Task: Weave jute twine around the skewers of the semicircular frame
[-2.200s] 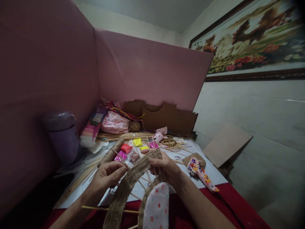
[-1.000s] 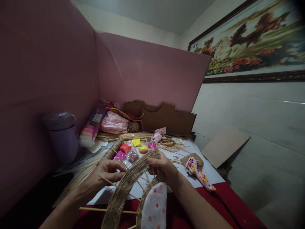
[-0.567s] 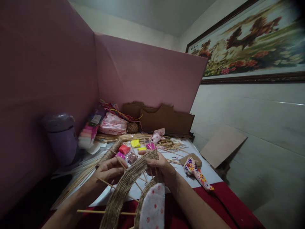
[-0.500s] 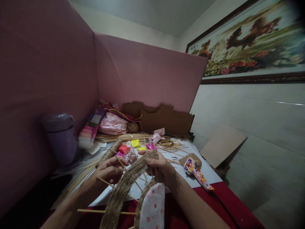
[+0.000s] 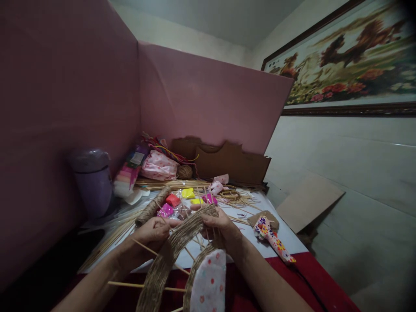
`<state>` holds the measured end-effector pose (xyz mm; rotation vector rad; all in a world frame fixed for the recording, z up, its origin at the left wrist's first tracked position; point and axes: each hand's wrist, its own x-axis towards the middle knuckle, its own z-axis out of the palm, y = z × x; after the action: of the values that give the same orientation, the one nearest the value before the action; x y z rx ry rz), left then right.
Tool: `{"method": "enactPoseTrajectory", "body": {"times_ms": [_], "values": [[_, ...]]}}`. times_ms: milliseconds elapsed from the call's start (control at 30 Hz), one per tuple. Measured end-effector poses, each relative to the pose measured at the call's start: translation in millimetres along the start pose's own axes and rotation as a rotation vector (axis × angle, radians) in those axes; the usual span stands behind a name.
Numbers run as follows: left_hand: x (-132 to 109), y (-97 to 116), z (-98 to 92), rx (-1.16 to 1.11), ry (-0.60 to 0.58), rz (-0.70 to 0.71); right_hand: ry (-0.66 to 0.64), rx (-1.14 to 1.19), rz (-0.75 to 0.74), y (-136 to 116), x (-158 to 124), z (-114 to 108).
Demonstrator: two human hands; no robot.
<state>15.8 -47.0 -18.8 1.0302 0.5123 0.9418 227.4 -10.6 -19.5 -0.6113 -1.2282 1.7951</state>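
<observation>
A curved band of woven jute twine (image 5: 177,236) runs across thin wooden sticks (image 5: 149,248) that fan out from a rounded panel (image 5: 209,277) of white cloth with small red prints. Twine also edges that panel. My right hand (image 5: 224,225) grips the upper end of the band, thumb on the near face and fingers behind. On the band's outer left side, my left hand (image 5: 151,236) has its fingers closed around one of the protruding sticks, close to the twine. Its fingertips are partly hidden against the band.
Behind my hands lie a roll of twine (image 5: 153,206), red (image 5: 173,200) and yellow (image 5: 187,193) packets, and bundled sticks (image 5: 175,185). A flower-patterned glue gun (image 5: 273,240) rests at right on cardboard, its cord trailing forward. A lidded purple bin (image 5: 94,190) stands left.
My left hand's fingers have closed in on the stick and moved nearer the band. The right hand keeps its grip. The whole view has shifted slightly.
</observation>
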Motion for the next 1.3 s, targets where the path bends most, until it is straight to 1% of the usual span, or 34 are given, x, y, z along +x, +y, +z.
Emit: {"method": "enactPoseTrajectory", "body": {"times_ms": [33,67,100,167,200,233,300,367,433,500,567,633,700,867,967,1100,1300], "values": [[0,1,2.4,-0.01,-0.009,-0.021,0.031,-0.05,-0.025,1,0,0],[1,2,3.9,-0.017,-0.016,-0.039,0.089,-0.129,-0.083,1,0,1],[0,4,4.8,-0.02,-0.017,-0.052,0.168,-0.242,-0.174,1,0,2],[-1,6,4.9,-0.019,0.006,-0.063,0.345,-0.543,-0.446,0,-4,4],[-2,7,4.7,-0.02,0.022,-0.068,0.41,-0.706,-0.593,-2,-7,6],[-4,8,4.7,-0.024,0.038,-0.074,0.449,-0.856,-0.728,-3,-10,7],[-6,9,5.4,-0.041,0.059,-0.082,0.475,-1.087,-0.91,-7,-16,9],[-8,11,7.5,-0.06,0.072,-0.082,0.518,-1.25,-1.012,-10,-20,11],[-8,12,10.6,-0.073,0.073,-0.083,0.558,-1.348,-1.071,-11,-24,15],[-8,14,13.4,-0.072,0.06,-0.083,0.501,-1.393,-1.088,-13,-27,21],[-7,14,14.8,-0.062,0.037,-0.081,0.374,-1.425,-1.061,-14,-31,27],[-6,13,14.2,-0.045,0.02,-0.069,0.277,-1.46,-1.032,-16,-33,33],[-6,10,11.9,-0.023,0.02,-0.054,0.234,-1.485,-1.017,-17,-33,36],[-5,5,6.2,0.053,0.059,-0.061,0.215,-1.51,-1.004,-16,-31,36],[-5,4,4.0,0.048,0.049,-0.04,0.212,-1.505,-1.003,-15,-30,36],[-6,4,1.2,0.058,0.041,-0.075,0.211,-1.486,-0.994,-15,-30,37],[-6,8,7.6,0.019,0.048,-0.083,0.174,-1.487,-0.983,-15,-28,36]]}}
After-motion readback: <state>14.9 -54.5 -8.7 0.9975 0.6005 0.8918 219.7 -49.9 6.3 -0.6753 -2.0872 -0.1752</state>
